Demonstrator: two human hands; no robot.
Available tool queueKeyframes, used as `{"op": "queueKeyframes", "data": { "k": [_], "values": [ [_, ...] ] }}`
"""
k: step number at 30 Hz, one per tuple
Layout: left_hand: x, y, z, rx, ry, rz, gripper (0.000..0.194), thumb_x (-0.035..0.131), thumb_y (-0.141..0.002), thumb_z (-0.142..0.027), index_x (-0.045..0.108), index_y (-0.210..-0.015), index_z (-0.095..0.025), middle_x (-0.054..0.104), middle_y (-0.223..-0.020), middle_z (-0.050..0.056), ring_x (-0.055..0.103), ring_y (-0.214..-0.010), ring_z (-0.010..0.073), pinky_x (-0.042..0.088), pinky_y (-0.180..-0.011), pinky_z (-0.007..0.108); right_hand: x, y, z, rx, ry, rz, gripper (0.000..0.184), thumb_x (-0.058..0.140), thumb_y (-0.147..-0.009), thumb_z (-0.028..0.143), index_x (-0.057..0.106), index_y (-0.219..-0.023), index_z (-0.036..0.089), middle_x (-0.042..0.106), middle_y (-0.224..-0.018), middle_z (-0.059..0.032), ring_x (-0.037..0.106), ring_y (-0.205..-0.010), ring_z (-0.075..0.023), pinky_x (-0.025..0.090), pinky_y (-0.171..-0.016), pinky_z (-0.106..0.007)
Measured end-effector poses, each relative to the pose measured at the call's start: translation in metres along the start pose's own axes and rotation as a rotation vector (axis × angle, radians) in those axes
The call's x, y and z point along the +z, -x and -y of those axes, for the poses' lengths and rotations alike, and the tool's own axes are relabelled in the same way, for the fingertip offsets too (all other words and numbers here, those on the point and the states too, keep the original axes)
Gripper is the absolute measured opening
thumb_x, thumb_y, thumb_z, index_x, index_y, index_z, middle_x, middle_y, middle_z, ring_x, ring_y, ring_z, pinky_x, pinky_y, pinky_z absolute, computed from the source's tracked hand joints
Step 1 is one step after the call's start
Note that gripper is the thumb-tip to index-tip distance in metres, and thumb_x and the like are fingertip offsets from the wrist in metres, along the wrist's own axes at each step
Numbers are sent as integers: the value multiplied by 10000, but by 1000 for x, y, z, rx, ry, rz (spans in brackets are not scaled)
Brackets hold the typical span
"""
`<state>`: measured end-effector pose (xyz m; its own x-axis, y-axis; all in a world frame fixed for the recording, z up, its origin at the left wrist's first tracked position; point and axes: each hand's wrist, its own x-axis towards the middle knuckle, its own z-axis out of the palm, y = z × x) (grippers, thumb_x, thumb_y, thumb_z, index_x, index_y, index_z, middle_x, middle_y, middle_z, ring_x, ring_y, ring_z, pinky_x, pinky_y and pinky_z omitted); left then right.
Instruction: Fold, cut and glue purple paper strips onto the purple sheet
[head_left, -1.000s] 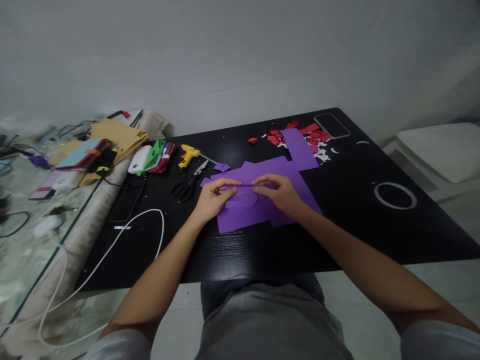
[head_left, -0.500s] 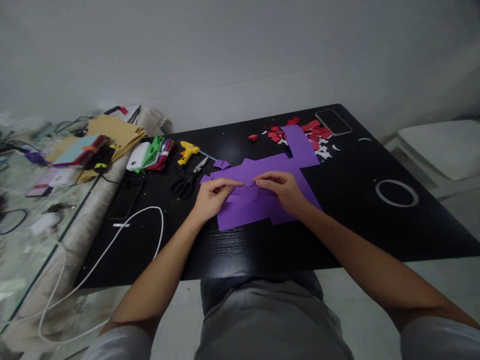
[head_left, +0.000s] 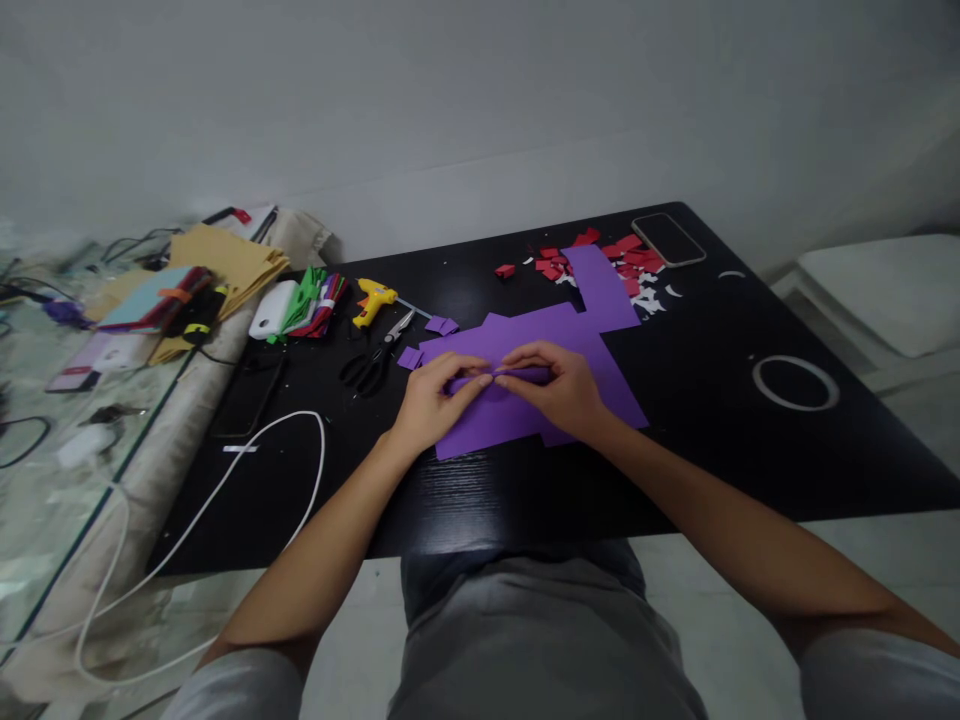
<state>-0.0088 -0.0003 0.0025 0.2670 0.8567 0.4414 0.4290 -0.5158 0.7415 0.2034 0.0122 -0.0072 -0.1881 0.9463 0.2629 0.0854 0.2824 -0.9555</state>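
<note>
My left hand [head_left: 436, 400] and my right hand [head_left: 556, 388] meet over the purple paper sheets [head_left: 555, 330], thumbs and fingertips pinched close together. Between them they grip a narrow purple paper strip [head_left: 531, 375], which looks folded or rolled lengthwise; its ends run under my fingers and are partly hidden. Beneath it the larger purple sheets overlap on the black table. A separate purple piece [head_left: 600, 285] lies behind, toward the right. Small folded purple pieces [head_left: 442, 326] rest just past my left hand.
Black scissors [head_left: 375, 360] and a yellow glue gun [head_left: 373, 302] lie left of the sheets. Red and white scraps [head_left: 634, 262] and a phone [head_left: 668, 240] are at the back right, a tape ring [head_left: 795, 384] nearer. A white cable [head_left: 321, 450] loops across the left side.
The paper strip, lying flatter and wider before, is now folded into a narrow band. Both thumbs have come together near the middle, fingers curled more tightly around it.
</note>
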Motion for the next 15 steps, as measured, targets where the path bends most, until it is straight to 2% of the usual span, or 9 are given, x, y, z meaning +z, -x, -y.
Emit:
{"op": "queueKeyframes", "data": {
  "k": [5,10,15],
  "values": [
    [-2,-1,-3,56,-46,7,175,690,-980,-366,787,-954,-222,776,-893,52,691,-840,191,522,-794,320,0,0,2,16,-25,-14,288,890,-749,412,733,-934,258,818,-930,-34,792,-923,-255,621,-907,-423],
    [-1,0,-5,19,-58,18,196,664,-990,-370,770,-936,-215,747,-853,39,669,-802,181,514,-781,313,-1,-2,4,74,-62,-15,358,911,-707,466,722,-924,254,814,-913,-33,785,-913,-259,616,-897,-431],
    [-1,0,-6,0,-49,35,205,652,-994,-374,762,-937,-211,742,-857,36,659,-799,178,510,-783,309,-2,-3,3,99,-50,-14,337,912,-697,456,738,-901,253,803,-915,-28,763,-904,-248,606,-890,-424]
  ]
}}
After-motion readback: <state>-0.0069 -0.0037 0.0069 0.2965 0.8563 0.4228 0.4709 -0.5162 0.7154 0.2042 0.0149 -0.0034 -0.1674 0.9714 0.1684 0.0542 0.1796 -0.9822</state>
